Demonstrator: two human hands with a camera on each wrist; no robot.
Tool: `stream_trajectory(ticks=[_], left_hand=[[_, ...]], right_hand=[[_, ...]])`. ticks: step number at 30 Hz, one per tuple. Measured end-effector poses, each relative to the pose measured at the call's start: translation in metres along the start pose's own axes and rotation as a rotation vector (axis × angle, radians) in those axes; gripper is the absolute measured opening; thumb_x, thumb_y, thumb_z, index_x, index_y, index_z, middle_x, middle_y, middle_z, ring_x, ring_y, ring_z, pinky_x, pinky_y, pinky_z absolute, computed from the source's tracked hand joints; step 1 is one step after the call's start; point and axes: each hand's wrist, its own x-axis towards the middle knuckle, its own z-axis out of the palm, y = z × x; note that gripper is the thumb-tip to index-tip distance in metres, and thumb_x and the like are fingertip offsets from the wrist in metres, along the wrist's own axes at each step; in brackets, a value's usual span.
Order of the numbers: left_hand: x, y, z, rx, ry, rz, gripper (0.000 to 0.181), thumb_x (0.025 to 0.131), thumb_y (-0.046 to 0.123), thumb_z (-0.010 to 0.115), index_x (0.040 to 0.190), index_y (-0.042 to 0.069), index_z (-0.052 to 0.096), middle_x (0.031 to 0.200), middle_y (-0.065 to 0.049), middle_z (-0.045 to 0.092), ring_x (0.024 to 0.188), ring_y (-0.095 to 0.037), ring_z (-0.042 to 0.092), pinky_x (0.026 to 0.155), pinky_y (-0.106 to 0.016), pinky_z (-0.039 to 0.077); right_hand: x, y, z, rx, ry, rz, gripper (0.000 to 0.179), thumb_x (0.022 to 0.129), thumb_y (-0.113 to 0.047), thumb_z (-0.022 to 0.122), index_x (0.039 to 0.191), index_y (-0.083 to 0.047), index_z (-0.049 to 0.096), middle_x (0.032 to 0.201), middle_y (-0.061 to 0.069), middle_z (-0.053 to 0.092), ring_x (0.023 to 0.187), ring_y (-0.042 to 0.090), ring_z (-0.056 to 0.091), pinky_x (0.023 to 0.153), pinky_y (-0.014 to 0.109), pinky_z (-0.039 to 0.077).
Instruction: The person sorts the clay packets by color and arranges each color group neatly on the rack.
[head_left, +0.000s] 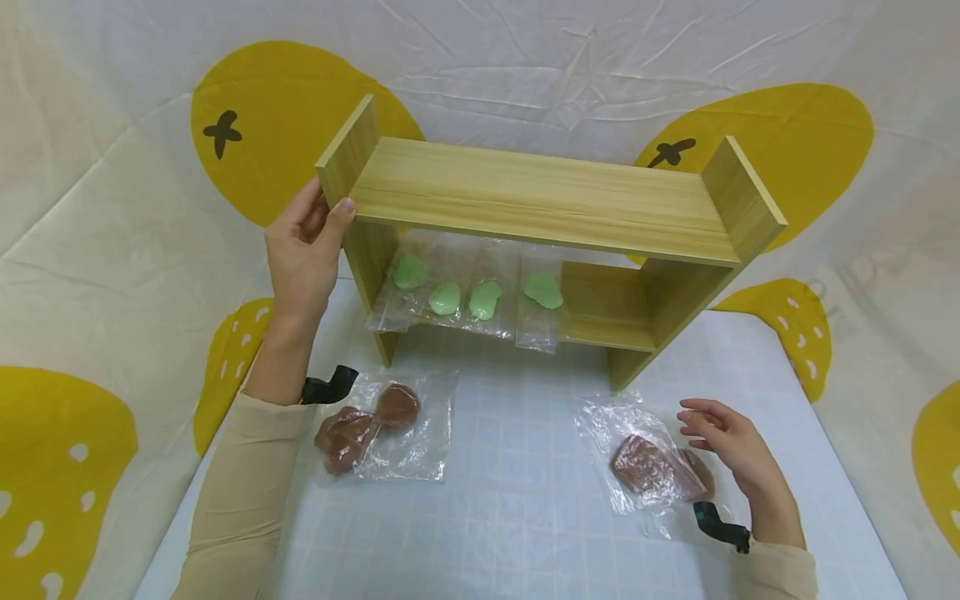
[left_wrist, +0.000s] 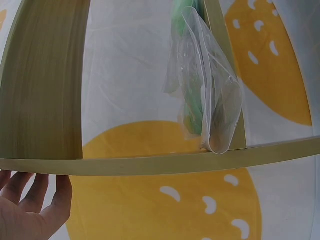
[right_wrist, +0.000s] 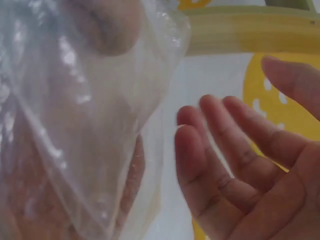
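A person's left hand [head_left: 306, 254] grips the upper left end of a two-tier wooden shelf [head_left: 540, 196] at the far side of a table [head_left: 517, 533] spread with a pale blue checked cloth. The shelf is light yellowish wood with visible grain, its side panels rising above the top board and reaching below the lower one as legs. On the left and middle of the lower board [head_left: 611, 312], clear plastic bags [head_left: 538, 337] hold four rounded, pale green pieces [head_left: 543, 291], the bags' near ends hanging over the front edge.

The right hand [head_left: 735, 446], released and holding nothing, hovers with fingers loosely bent beside a crinkled clear bag [head_left: 603, 425] of brown pieces [head_left: 643, 462] on the table, front right of the shelf. More brown lumps [head_left: 347, 440] lie in clear plastic [head_left: 423, 454] on the front left, near the cuff of a beige sleeve [head_left: 232, 500].

The head view shows the left thumb [head_left: 341, 218] on the shelf's front edge, but the other fingers are partly hidden; the left wrist view shows those fingertips [left_wrist: 62, 185] against the panel's outer side, with the thumb out of frame, and catches a bag bulging past the lower board's edge. The right wrist view, partly blurred, brings the right palm and the glossy folds of the brown pieces' wrapping up close. Yellow patches with white marks [head_left: 60, 467] pattern the pale fabric backdrop [head_left: 517, 50].
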Motion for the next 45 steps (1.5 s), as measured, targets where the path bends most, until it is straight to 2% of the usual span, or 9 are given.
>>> stream_trajectory(ticks=[2,8,17,22,28,31,36,39,45], left_hand=[[0.001,0.000,0.000,-0.004,0.001,0.002,0.043,0.092,0.007,0.073,0.134,0.011,0.065,0.130,-0.012,0.065,0.116,-0.025,0.063,0.098,-0.036,0.051],[0.001,-0.001,0.000,-0.004,-0.002,0.002,0.043,0.092,0.007,0.073,0.134,0.011,0.065,0.130,-0.012,0.065,0.116,-0.025,0.063,0.098,-0.035,0.051],[0.000,0.000,-0.001,0.000,0.005,0.005,0.043,0.092,0.007,0.073,0.134,0.012,0.065,0.130,-0.013,0.065,0.116,-0.025,0.063,0.098,-0.035,0.051],[-0.001,0.002,-0.001,0.010,0.006,0.004,0.043,0.092,0.008,0.074,0.134,0.012,0.066,0.130,-0.012,0.065,0.115,-0.025,0.064,0.098,-0.035,0.051],[-0.002,0.001,-0.002,0.016,-0.005,0.005,0.044,0.092,0.008,0.073,0.135,0.013,0.065,0.131,-0.011,0.064,0.117,-0.025,0.063,0.099,-0.036,0.050],[-0.001,0.001,-0.002,0.007,-0.009,0.010,0.044,0.092,0.008,0.073,0.135,0.013,0.065,0.131,-0.012,0.064,0.117,-0.025,0.063,0.099,-0.036,0.050],[-0.001,0.001,-0.002,0.002,0.005,0.021,0.043,0.091,0.007,0.074,0.133,0.012,0.066,0.130,-0.012,0.065,0.116,-0.025,0.063,0.098,-0.036,0.051],[-0.001,0.002,-0.001,0.008,0.004,0.026,0.043,0.091,0.007,0.074,0.133,0.012,0.066,0.129,-0.012,0.065,0.115,-0.025,0.063,0.098,-0.036,0.051],[-0.001,0.001,0.000,0.005,-0.009,0.023,0.043,0.091,0.008,0.074,0.134,0.012,0.066,0.130,-0.012,0.065,0.117,-0.025,0.063,0.099,-0.036,0.050]], right_hand=[[0.001,0.001,0.004,-0.056,-0.034,0.030,0.051,0.103,-0.030,0.058,0.138,0.007,0.050,0.118,0.025,0.064,0.094,0.022,0.067,0.078,0.032,0.058],[0.002,-0.003,0.013,-0.180,-0.105,0.103,0.057,0.101,-0.036,0.060,0.136,0.008,0.052,0.110,0.020,0.065,0.090,0.026,0.063,0.076,0.036,0.056],[0.007,-0.006,0.022,-0.263,-0.126,0.086,0.056,0.095,-0.036,0.069,0.129,0.007,0.059,0.106,0.015,0.066,0.091,0.027,0.060,0.070,0.035,0.052],[0.010,-0.009,0.027,-0.316,-0.164,0.042,0.053,0.091,-0.028,0.075,0.126,0.008,0.060,0.100,0.012,0.066,0.089,0.025,0.061,0.070,0.036,0.052],[0.008,-0.015,0.033,-0.270,-0.187,-0.032,0.024,0.094,-0.016,0.070,0.110,0.002,0.067,0.082,0.004,0.062,0.076,0.019,0.053,0.065,0.032,0.045],[0.007,-0.017,0.037,-0.183,-0.188,-0.050,0.018,0.098,-0.016,0.066,0.105,0.000,0.067,0.079,0.005,0.061,0.073,0.017,0.051,0.064,0.029,0.044],[0.004,-0.018,0.043,-0.038,-0.185,-0.067,0.022,0.103,-0.021,0.058,0.107,0.000,0.061,0.090,0.009,0.059,0.084,0.017,0.052,0.069,0.027,0.045],[0.004,-0.017,0.044,-0.049,-0.182,-0.054,0.024,0.104,-0.022,0.056,0.116,-0.001,0.059,0.096,0.011,0.061,0.087,0.019,0.054,0.071,0.029,0.047],[0.002,-0.014,0.043,-0.073,-0.248,0.050,0.050,0.092,-0.025,0.074,0.131,0.001,0.057,0.109,0.014,0.068,0.092,0.025,0.065,0.075,0.036,0.056]])
